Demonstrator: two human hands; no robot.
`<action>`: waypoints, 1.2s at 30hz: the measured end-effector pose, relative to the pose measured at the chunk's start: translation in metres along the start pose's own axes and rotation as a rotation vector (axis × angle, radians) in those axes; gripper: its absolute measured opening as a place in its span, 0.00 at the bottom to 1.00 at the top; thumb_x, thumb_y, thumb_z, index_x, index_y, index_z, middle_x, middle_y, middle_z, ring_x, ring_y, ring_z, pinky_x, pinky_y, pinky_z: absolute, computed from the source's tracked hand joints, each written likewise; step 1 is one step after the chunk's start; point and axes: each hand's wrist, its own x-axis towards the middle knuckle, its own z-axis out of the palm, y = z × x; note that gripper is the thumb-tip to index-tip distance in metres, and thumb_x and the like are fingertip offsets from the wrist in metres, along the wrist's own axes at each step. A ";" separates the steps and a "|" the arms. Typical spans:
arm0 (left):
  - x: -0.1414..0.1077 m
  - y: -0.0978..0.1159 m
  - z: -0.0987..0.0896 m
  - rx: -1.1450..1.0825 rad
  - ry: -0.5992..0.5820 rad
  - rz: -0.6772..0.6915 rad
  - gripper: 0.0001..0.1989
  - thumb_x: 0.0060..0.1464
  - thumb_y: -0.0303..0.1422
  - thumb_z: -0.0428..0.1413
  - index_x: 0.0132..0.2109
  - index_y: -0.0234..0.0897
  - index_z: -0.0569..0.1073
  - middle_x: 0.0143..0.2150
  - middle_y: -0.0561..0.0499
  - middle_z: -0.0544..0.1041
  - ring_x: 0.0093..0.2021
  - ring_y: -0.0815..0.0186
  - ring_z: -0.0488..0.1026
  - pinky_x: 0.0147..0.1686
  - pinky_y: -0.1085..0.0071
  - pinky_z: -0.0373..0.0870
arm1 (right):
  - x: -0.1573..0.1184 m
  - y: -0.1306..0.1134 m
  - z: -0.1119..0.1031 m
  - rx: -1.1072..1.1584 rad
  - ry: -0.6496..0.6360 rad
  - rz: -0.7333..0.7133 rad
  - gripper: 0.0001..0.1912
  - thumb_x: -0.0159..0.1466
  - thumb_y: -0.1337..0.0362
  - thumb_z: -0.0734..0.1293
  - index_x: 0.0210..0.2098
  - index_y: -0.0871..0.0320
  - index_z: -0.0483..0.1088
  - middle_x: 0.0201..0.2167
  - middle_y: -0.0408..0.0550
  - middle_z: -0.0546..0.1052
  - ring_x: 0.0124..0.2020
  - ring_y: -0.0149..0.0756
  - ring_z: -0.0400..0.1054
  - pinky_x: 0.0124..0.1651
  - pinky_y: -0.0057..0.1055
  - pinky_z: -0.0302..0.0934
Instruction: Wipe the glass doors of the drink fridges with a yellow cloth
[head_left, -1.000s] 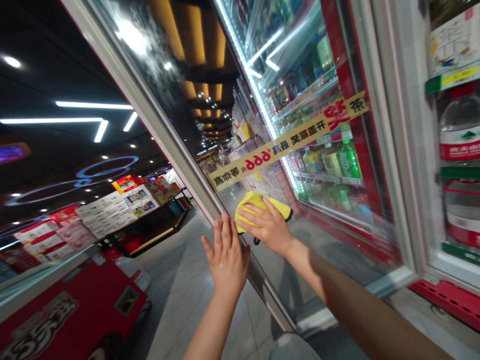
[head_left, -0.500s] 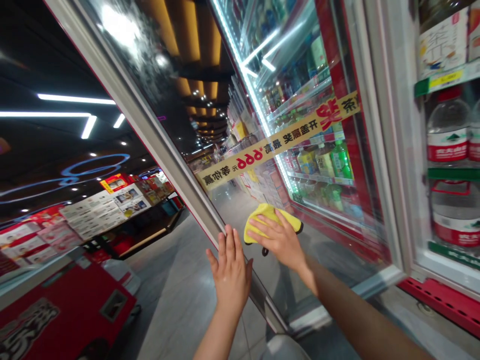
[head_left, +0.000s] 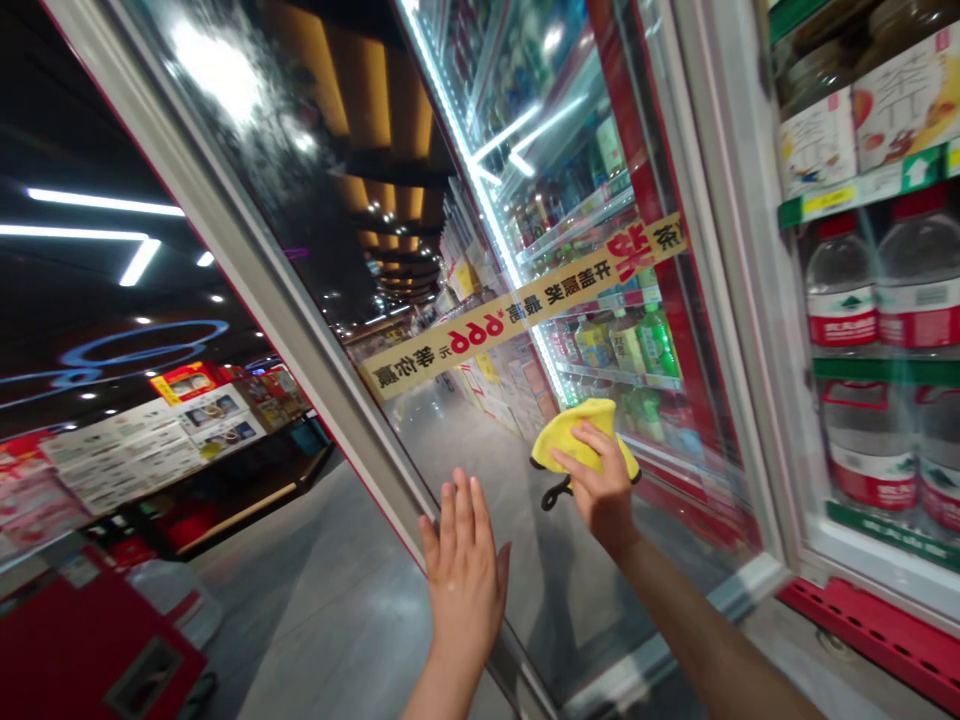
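A glass cooler door (head_left: 465,420) with a metal frame stands swung out in front of me. My left hand (head_left: 465,560) lies flat with outstretched fingers against the frame's outer edge, low on the door. Against the lower glass, my right hand (head_left: 600,480) presses a yellow cleaning cloth (head_left: 570,430) with dark edging; a black loop (head_left: 556,493) hangs from it. The fingers curve over the cloth. Higher up, a tan sticker strip (head_left: 517,305) with red and black characters runs across the pane. A whitish smear or glare covers the upper left glass.
To the right, cooler shelves hold several large water bottles (head_left: 870,450) and printed boxes (head_left: 907,110). A red base grille (head_left: 877,640) runs below. On the left stand a red cart-like unit (head_left: 90,640) and stacked goods (head_left: 172,440).
My right hand has moved the cloth a little to the right across the glass, and its fingers are more bent. My left hand stays on the frame. The view has shifted right.
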 end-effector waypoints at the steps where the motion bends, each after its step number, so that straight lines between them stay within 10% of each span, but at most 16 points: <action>1: 0.000 0.003 0.002 0.001 0.015 0.011 0.42 0.65 0.41 0.54 0.77 0.32 0.44 0.76 0.36 0.53 0.77 0.51 0.48 0.75 0.47 0.35 | -0.006 0.004 -0.004 0.016 0.027 0.031 0.22 0.69 0.76 0.62 0.51 0.46 0.79 0.54 0.49 0.80 0.66 0.41 0.67 0.72 0.54 0.57; 8: 0.001 0.027 0.017 -0.037 0.096 0.132 0.39 0.66 0.38 0.51 0.76 0.31 0.46 0.75 0.40 0.57 0.79 0.59 0.36 0.75 0.51 0.27 | -0.017 0.014 -0.009 0.041 -0.099 -0.062 0.16 0.73 0.69 0.63 0.52 0.45 0.78 0.55 0.45 0.81 0.66 0.40 0.67 0.76 0.56 0.45; 15: -0.001 0.046 0.024 -0.068 0.107 0.168 0.39 0.64 0.36 0.53 0.76 0.33 0.46 0.76 0.43 0.55 0.79 0.60 0.34 0.76 0.53 0.28 | -0.037 0.068 -0.034 -0.264 -0.042 0.176 0.23 0.72 0.68 0.59 0.63 0.54 0.71 0.67 0.56 0.70 0.74 0.51 0.53 0.71 0.60 0.52; 23: 0.028 0.074 0.033 -0.176 0.115 0.220 0.40 0.63 0.36 0.54 0.76 0.31 0.48 0.76 0.43 0.55 0.79 0.63 0.30 0.75 0.54 0.24 | -0.003 0.070 -0.033 -0.266 -0.347 0.009 0.32 0.69 0.74 0.58 0.67 0.42 0.66 0.70 0.45 0.66 0.75 0.46 0.50 0.74 0.60 0.45; 29: 0.041 0.090 0.042 -0.249 0.163 0.258 0.41 0.61 0.31 0.54 0.76 0.33 0.46 0.75 0.44 0.56 0.78 0.66 0.30 0.75 0.55 0.23 | -0.034 0.110 -0.049 -0.329 -0.049 0.334 0.28 0.73 0.67 0.54 0.72 0.54 0.59 0.72 0.57 0.62 0.76 0.51 0.47 0.71 0.62 0.51; 36: 0.053 0.120 0.059 -0.327 0.193 0.308 0.37 0.63 0.27 0.48 0.76 0.36 0.47 0.75 0.48 0.58 0.78 0.68 0.36 0.75 0.55 0.24 | -0.011 0.125 -0.045 -0.255 -0.189 0.259 0.28 0.74 0.67 0.52 0.69 0.47 0.63 0.73 0.50 0.61 0.77 0.44 0.44 0.73 0.56 0.50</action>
